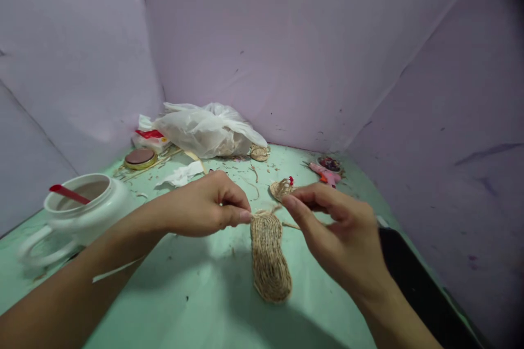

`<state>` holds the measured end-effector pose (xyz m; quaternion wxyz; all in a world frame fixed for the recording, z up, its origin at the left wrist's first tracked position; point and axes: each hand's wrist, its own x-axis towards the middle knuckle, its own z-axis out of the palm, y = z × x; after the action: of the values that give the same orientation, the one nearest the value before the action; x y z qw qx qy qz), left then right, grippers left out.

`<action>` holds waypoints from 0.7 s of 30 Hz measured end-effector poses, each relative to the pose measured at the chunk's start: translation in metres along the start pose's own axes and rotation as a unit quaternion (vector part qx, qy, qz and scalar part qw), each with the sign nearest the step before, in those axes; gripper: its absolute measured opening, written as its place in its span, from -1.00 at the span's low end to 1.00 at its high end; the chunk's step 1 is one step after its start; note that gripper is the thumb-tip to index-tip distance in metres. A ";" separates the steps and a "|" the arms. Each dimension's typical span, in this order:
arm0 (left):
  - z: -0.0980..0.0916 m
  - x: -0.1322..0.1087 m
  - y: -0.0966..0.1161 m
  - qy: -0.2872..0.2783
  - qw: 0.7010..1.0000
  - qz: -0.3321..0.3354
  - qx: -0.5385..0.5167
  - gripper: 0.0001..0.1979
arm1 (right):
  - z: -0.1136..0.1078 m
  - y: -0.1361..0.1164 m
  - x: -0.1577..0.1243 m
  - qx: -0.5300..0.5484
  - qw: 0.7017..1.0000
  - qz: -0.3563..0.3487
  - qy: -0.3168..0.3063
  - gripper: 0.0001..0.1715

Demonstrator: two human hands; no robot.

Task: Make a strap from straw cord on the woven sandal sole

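A sole-shaped piece of coiled jute twine lies lengthwise in front of me. My left hand is closed, thumb and fingers pinching the far left edge of that sole. My right hand is closed in a pinch beyond its far right edge. A short strand of jute twine runs from the sole's far end up to the right fingertips. Just behind those fingertips sits a small jute piece with a red tip, partly covered by the hand.
To the left stands a white mug-like pot with a red stick. A round tin, white plastic bag and torn paper lie behind. A pink glue gun is far right, near a dark flat object.
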<state>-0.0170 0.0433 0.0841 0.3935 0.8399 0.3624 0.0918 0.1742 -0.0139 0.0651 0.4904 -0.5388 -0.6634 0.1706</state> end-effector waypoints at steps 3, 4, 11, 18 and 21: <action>-0.001 -0.006 0.004 -0.031 0.998 0.024 -0.043 -0.78 | 0.000 -0.012 -0.008 0.038 0.993 -0.095 -0.059 -0.83; 0.000 -0.006 0.005 -0.031 0.998 0.029 -0.049 -0.78 | 0.003 -0.013 -0.009 0.073 0.989 -0.060 -0.116 -0.81; 0.010 0.009 -0.005 0.011 0.999 -0.012 -0.035 -0.71 | 0.025 0.010 -0.002 0.324 0.862 0.283 -0.269 -0.68; 0.001 0.022 -0.030 0.116 0.991 -0.063 0.009 -0.66 | 0.035 0.031 0.001 0.405 0.804 0.369 -0.230 -0.76; -0.010 0.026 -0.049 0.169 0.968 -0.098 0.157 -0.78 | 0.037 0.037 0.003 0.419 0.803 0.375 -0.199 -0.77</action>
<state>-0.0293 0.0882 0.0516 0.1972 0.8239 0.5138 0.1352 0.1637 0.0133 0.0212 0.4237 -0.4419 -0.3564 0.7059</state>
